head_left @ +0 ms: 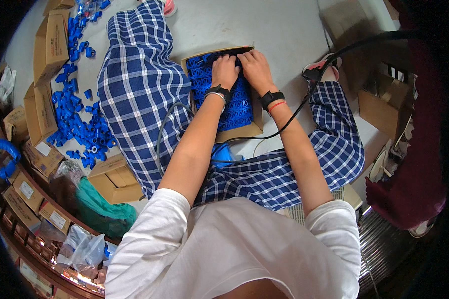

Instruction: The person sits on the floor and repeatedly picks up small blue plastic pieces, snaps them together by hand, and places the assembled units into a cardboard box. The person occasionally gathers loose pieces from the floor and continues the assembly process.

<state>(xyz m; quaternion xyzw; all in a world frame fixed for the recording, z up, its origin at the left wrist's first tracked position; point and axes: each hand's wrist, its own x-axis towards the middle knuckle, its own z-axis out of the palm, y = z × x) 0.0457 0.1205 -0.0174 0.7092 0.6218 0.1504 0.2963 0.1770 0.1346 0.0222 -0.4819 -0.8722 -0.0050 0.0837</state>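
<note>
An open cardboard box (257, 122) sits on the floor between my legs, filled with rows of blue plastic parts (234, 107). My left hand (225, 70) rests palm down on the parts near the far end of the box, fingers curled onto them. Right beside it, my right hand (255, 67) presses on the same far rows. Both wrists wear dark bands. Whether either hand grips a single part is hidden under the fingers.
A heap of loose blue parts (77, 114) lies on the floor at my left, beside several closed cardboard boxes (50, 45). A black cable (304, 102) crosses my right forearm. More cartons (384, 104) stand at right, with plastic bags (82, 246) at lower left.
</note>
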